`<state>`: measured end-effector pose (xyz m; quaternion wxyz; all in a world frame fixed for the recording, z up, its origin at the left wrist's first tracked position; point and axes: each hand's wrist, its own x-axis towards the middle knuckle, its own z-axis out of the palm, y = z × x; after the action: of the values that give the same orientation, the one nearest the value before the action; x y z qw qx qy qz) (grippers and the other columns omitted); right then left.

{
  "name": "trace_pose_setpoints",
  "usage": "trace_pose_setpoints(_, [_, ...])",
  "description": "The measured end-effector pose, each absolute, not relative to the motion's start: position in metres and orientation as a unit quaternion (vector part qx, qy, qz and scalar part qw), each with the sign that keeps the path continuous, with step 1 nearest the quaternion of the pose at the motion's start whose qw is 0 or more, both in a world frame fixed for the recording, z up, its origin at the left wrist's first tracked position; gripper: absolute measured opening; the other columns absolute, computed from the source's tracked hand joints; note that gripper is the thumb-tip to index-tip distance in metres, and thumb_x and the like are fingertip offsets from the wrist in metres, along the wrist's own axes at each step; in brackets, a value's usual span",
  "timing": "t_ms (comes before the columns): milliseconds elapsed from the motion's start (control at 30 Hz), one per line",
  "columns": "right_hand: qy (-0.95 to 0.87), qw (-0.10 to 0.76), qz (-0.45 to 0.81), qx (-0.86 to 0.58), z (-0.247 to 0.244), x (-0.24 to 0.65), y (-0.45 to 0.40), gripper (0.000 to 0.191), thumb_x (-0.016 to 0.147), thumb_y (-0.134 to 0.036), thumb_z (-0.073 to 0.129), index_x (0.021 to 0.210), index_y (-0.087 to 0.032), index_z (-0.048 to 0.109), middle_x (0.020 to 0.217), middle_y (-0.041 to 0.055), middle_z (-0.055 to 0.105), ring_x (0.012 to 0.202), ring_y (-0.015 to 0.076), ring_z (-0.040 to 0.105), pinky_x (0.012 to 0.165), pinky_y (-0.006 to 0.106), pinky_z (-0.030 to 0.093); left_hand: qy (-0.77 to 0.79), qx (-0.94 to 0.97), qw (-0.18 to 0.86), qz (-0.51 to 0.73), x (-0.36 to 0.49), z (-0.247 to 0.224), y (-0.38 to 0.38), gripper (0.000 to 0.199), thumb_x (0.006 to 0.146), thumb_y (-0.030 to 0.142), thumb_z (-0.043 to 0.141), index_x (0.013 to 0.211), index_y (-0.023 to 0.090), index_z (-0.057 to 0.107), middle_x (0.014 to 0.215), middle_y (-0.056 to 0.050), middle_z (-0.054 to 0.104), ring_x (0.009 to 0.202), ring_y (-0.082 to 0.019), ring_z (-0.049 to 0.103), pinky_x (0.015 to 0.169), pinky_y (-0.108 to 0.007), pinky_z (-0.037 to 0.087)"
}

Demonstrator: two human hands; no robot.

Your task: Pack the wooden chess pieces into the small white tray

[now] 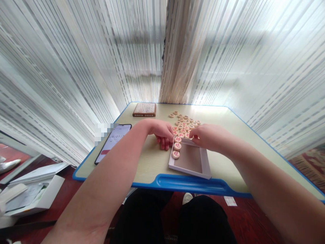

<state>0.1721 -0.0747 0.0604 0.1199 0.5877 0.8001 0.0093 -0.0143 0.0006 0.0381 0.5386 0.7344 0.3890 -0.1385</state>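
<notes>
A shallow white box [171,166] lies near the table's front edge. Three round xiangqi pieces with red characters stand in a row along its left side, among them one piece [177,146] in the middle. My left hand [164,135] is closed at the box's far left corner, its fingers curled against the wall. Over the far wall, my right hand [205,135] bends its fingers down, closed; whatever is between them is hidden. Many loose xiangqi pieces [180,126] lie just beyond the box, partly covered by the right hand.
A phone [124,127] showing a timer lies at the left. A brown patterned box [144,110] sits at the back left. The table [228,162] has a raised blue rim [190,183]. Curtains [142,51] hang behind; an open white box [50,196] lies lower left.
</notes>
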Motion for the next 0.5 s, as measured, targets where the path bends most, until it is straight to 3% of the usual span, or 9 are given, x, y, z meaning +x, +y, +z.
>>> trace_pose_setpoints(233, [0.837,0.096,-0.050,0.536,0.062,0.176,-0.070,0.028,0.077,-0.019,0.048,0.088,-0.021,0.073,0.088,0.0050,0.071,0.069,0.0141,0.058,0.058,0.024,0.035,0.371,0.712,0.584,-0.118,-0.025,0.046,-0.001,0.017,0.062,0.026,0.068,0.072,0.014,0.066,0.068,-0.007,0.072,0.064,-0.015,0.067,0.055,-0.022,0.047])
trace_pose_setpoints(333, [0.846,0.076,-0.053,0.524,0.059,0.179,-0.066,0.025,0.077,-0.020,0.048,0.083,-0.020,0.072,0.084,0.0041,0.071,0.067,0.0135,0.057,0.058,0.023,0.036,0.371,0.733,0.570,0.022,-0.024,0.048,0.002,0.016,0.066,0.027,0.066,0.074,0.013,0.065,0.069,-0.007,0.071,0.059,-0.013,0.065,0.050,-0.021,0.044])
trace_pose_setpoints(433, [0.844,0.069,-0.049,0.529,0.058,0.179,-0.065,0.023,0.077,-0.024,0.049,0.079,-0.019,0.072,0.077,0.0040,0.070,0.062,0.0129,0.054,0.055,0.024,0.034,0.416,0.741,0.481,0.213,-0.016,0.042,0.007,0.012,0.072,0.025,0.058,0.073,0.014,0.063,0.066,-0.004,0.067,0.055,-0.010,0.059,0.049,-0.021,0.040])
trace_pose_setpoints(500, [0.842,0.065,-0.049,0.533,0.058,0.179,-0.064,0.024,0.077,-0.026,0.049,0.079,-0.019,0.072,0.076,0.0043,0.069,0.061,0.0132,0.053,0.054,0.024,0.033,0.460,0.761,0.371,0.268,-0.009,0.035,0.009,0.015,0.074,0.026,0.055,0.075,0.014,0.064,0.067,-0.004,0.067,0.058,-0.011,0.058,0.054,-0.023,0.043])
